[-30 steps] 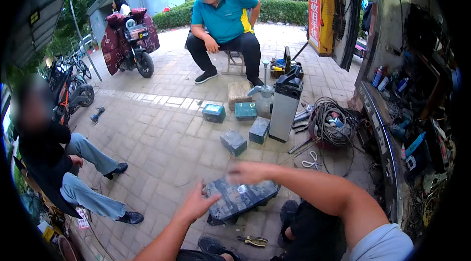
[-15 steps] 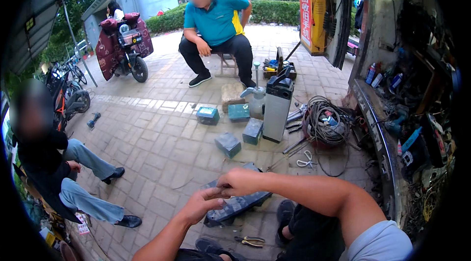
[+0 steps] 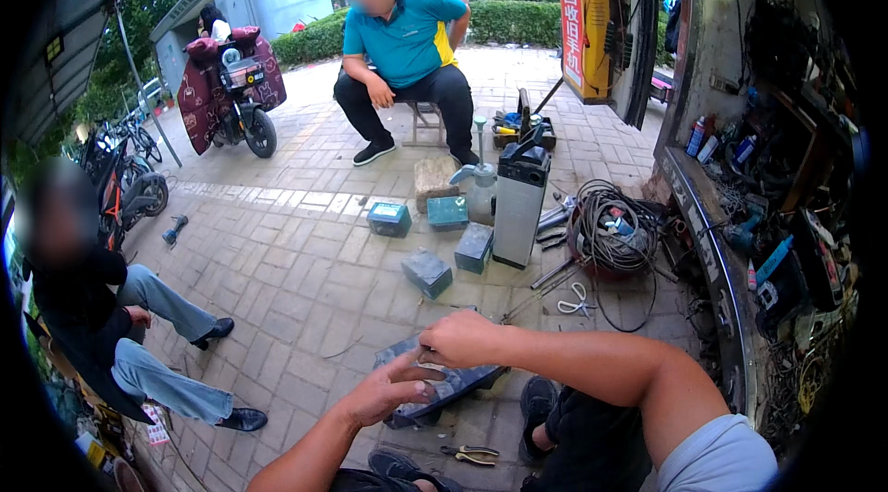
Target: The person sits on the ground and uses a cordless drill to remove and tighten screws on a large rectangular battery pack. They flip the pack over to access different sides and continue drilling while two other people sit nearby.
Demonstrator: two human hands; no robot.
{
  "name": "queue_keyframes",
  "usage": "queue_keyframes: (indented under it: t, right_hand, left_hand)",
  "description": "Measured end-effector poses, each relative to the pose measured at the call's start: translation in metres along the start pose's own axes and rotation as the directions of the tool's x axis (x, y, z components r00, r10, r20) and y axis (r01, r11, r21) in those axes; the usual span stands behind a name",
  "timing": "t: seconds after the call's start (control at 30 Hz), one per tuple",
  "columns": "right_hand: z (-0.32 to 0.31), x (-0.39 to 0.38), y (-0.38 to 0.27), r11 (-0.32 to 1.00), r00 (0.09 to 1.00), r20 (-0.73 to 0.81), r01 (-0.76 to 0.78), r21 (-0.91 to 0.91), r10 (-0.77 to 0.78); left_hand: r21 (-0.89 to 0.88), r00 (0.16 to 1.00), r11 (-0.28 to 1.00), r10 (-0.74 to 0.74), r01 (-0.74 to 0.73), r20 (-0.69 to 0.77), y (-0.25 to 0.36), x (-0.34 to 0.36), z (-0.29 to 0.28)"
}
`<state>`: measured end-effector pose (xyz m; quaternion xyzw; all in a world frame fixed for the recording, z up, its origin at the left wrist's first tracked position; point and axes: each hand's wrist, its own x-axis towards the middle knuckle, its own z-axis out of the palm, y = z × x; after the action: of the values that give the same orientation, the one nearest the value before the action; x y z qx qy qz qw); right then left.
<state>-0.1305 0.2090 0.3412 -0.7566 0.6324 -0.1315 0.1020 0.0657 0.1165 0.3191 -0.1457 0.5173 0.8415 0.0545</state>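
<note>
My right hand [image 3: 460,341] is closed, its fingers pressed together at the tips; what they pinch, if anything, is too small to make out. My left hand [image 3: 388,388] is open, fingers stretched toward the right hand's fingertips and seeming to touch them. Beneath both hands a long dark case [image 3: 467,384] lies on the paving, partly hidden by them. Between my feet and that case are pliers with yellow handles [image 3: 470,454]. Farther right lie white-handled scissors [image 3: 575,300].
Ahead stand several block-shaped batteries [image 3: 427,274], a tall silver case [image 3: 520,210] and a pump sprayer [image 3: 481,191]. A wire coil [image 3: 612,228] lies right of them, beside a cluttered workbench [image 3: 708,242]. One person sits ahead [image 3: 407,39], another at left [image 3: 79,298].
The fingers of my left hand have straightened and spread apart. My right hand has shifted slightly right and stays closed. The objects on the ground have not been moved.
</note>
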Motion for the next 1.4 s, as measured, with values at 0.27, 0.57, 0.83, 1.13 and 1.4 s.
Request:
queue_keyframes:
  t: [0.27,0.57,0.83,1.13,1.4]
  right_hand:
    - [0.006,0.003,0.002,0.995,0.997,0.068,0.044,-0.088,-0.038]
    - [-0.085,0.027,0.066,0.433,0.872,-0.437,0.314,0.845,0.221]
    - [-0.137,0.000,0.042,-0.528,0.778,-0.581,0.398,0.750,-0.240]
    - [-0.046,-0.010,0.060,0.966,0.742,0.669,-0.198,0.167,0.036]
    - [-0.025,-0.008,0.060,0.949,0.867,0.498,-0.132,0.286,-0.030]
  left_hand:
    - [0.058,0.998,0.998,0.008,-0.004,-0.068,-0.001,0.000,-0.005]
    - [-0.061,0.929,0.984,0.134,-0.165,-0.345,0.003,0.007,-0.007]
    - [-0.004,0.904,0.998,0.052,-0.060,-0.424,-0.002,-0.005,-0.014]
    - [0.019,0.915,1.000,0.001,0.007,-0.404,-0.005,-0.002,-0.015]
    - [0.075,0.922,0.996,-0.010,0.042,-0.387,-0.002,0.003,-0.011]
